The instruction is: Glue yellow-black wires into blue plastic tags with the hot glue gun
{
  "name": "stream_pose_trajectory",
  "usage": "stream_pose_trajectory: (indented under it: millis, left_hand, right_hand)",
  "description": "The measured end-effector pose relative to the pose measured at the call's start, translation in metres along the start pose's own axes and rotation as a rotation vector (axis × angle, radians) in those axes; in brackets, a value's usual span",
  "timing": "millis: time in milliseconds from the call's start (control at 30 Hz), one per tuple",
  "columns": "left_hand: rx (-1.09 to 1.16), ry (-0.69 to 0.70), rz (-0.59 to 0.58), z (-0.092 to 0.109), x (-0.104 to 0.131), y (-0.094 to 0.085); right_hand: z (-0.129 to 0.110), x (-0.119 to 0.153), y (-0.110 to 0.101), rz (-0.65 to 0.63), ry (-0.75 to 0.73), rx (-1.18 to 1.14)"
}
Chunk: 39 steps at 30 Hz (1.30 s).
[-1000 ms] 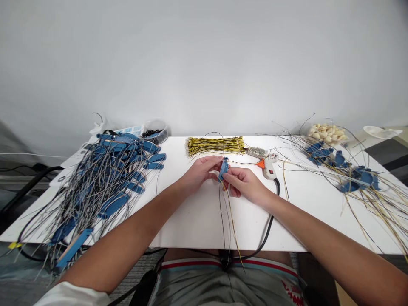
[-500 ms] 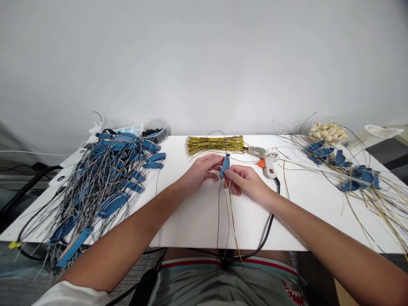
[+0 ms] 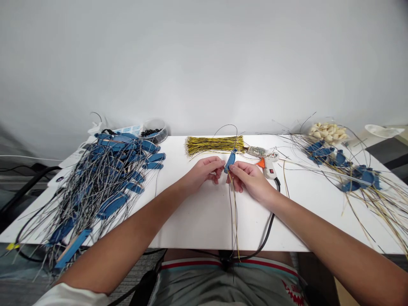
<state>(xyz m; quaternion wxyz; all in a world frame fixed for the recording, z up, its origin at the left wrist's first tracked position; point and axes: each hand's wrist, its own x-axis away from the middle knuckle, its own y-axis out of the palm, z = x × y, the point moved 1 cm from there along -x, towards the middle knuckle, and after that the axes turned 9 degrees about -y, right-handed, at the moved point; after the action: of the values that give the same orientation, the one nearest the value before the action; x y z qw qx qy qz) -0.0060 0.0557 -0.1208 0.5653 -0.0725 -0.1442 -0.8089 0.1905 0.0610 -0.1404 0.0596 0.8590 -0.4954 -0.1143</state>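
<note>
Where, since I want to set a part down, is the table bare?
The table is bare between the blue pile and yellow bundle, and between left forearm and hanging wires. Crowded: its left end, under that pile, and right end, under another.

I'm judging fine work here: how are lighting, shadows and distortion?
Head view: even light, faint shadows on the white tabletop; head view: wide-angle stretching towards the edges; head view: fine detail on the blue piece too small to judge.

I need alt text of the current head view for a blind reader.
The right hand pinches a small blue piece with thin wires over a white table, left hand nearby. A yellow-black wire bundle and white glue gun lie behind, wired blue pieces on both sides.
</note>
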Motion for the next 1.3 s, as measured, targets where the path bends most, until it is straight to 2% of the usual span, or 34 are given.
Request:
stream_pose_trajectory:
  millis: [567, 1300]
  left_hand:
    - [-0.029, -0.010, -0.019, 0.0008, 0.0007, 0.0002]
    - [-0.017, 0.002, 0.022, 0.0024, 0.0012, 0.0039]
  right_hand:
    - [0.0040, -0.0008, -0.0025, 0.015, -0.020, -0.014]
    - [0.0016, -0.0024, -0.0024, 0.029, -0.005, -0.039]
